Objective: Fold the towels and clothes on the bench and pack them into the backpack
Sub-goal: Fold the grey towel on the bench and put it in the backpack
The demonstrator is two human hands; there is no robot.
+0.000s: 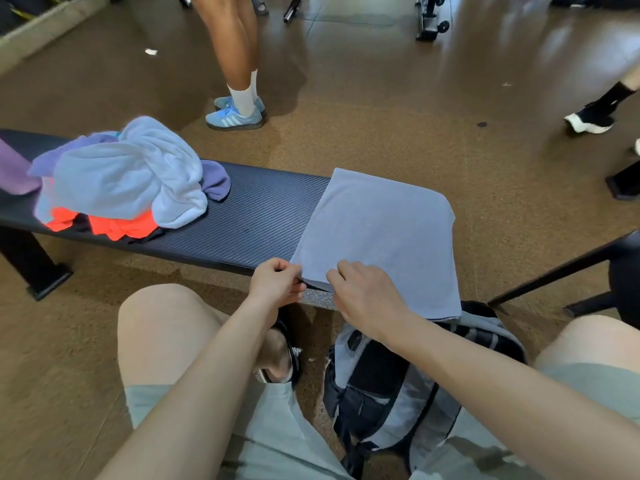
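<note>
Because the grey-blue towel (377,233) lies flat across the right end of the bench (256,220), I read it as spread there for a firm folding surface, its near edge hanging over the bench's front lip. My left hand (277,280) pinches the towel's near-left corner between thumb and curled fingers, while my right hand (363,296) curls its fingertips over the same edge just beside it, likely to lift for a fold. The unfolded pile of towels and clothes (128,178) waits at the bench's left end; the backpack (408,382) stands on the floor below the bench's right end, handy for packing.
</note>
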